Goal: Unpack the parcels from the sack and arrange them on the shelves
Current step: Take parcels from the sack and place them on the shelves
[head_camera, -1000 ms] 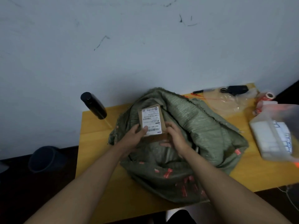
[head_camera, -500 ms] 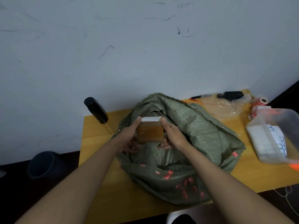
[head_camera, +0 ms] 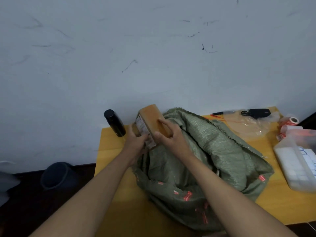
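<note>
The box (head_camera: 150, 124), gripped by the left hand (head_camera: 136, 144) and right hand (head_camera: 171, 137), had been lifted and turned label-leftward above the sack (head_camera: 213, 151), apparently freed for shelving.

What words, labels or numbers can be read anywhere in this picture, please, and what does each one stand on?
None can be read.
White shipping label on the brown cardboard parcel, held by both hands: print too blurred.
Red markings on the green woven sack: too small and blurred.
Blue marks on the white packets in the clear plastic box: unreadable.
Red-and-white sticker roll: no legible text.
</note>
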